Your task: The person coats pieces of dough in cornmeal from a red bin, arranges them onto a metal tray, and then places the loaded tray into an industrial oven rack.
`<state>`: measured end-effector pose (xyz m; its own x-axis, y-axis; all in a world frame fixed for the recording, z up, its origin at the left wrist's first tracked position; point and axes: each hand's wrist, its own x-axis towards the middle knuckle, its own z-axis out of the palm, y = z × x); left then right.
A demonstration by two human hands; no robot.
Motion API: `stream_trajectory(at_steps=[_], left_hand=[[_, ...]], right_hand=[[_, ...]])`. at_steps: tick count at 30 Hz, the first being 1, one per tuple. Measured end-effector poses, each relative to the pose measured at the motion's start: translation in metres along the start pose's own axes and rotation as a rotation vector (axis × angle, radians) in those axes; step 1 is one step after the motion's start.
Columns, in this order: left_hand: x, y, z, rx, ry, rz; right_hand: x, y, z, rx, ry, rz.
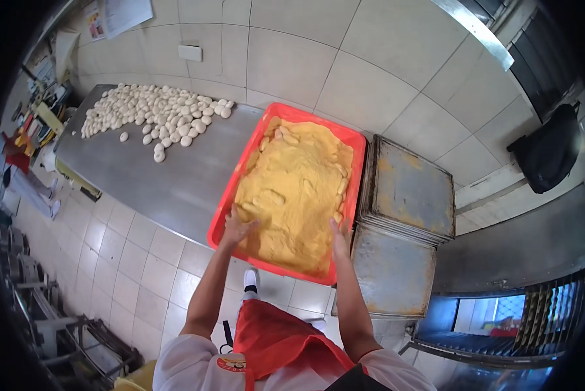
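Observation:
A red plastic tray [264, 112] holds a mound of yellow crumbs [286, 189], with pale oblong dough pieces partly covered along its sides. My left hand [239, 227] is inside the near-left part of the tray, fingers spread in the crumbs beside the left wall. At the opposite side, my right hand [339, 238] is on the tray's right rim, thumb toward the crumbs and fingers curled at the edge, partly hidden.
Many round dough balls [175, 120] lie on the steel table [162, 182]. Right of the tray are stacked metal pans [406, 182] and a steel rack [521, 313]. A black bag [543, 150] hangs right. Another person [28, 182] stands far left. Metal frames [58, 332] sit lower left.

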<state>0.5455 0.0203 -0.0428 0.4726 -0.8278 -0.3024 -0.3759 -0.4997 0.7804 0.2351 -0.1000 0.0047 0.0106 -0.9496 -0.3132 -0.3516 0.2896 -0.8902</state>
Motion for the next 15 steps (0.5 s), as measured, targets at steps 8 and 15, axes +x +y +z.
stream_trajectory(at_steps=[8,15], left_hand=[[0.059,0.083,0.04,-0.061,0.269,-0.158],[0.104,0.117,0.03,-0.067,0.111,-0.064]], right_hand=[[0.157,-0.019,0.043,0.295,0.201,-0.109],[0.211,-0.043,0.031,0.66,-0.161,0.301]])
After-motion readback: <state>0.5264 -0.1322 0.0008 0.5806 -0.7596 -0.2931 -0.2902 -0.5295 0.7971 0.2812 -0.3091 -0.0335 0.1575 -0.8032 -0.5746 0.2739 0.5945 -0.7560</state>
